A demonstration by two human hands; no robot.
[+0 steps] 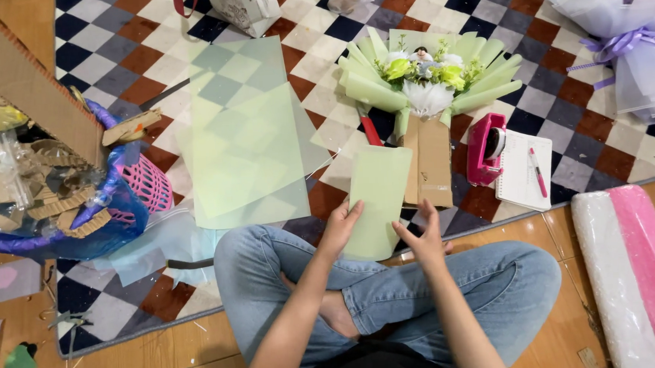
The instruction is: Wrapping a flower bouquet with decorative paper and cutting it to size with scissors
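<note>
The person sits cross-legged in blue jeans on a checkered rug [486, 71], both forearms stretched forward over the knees. The left hand [339, 230] lies on the near left edge of a pale green folded sheet of wrapping paper [379, 196], its fingers extended flat along the side and the thumb tucked toward the paper, pressing rather than gripping. The right hand [425, 238] rests at the sheet's near right corner, fingers loosely spread and pointing away; whether it pinches the edge or only touches it cannot be told.

The sheet is a smooth, matte, upright rectangle lying flat on the rug just in front of the knees, its far edge overlapping a brown cardboard piece [432, 163]. Beyond that stands a flower bouquet wrapped in light green folded paper [426, 70]. To the left, translucent green sheets [246, 136] lie stacked loosely. To the right sit a pink tape dispenser [484, 147] and a white spiral notebook with a pink pen [525, 170]. A pink basket lined with a blue bag of scraps [144, 182] stands at far left.
</note>
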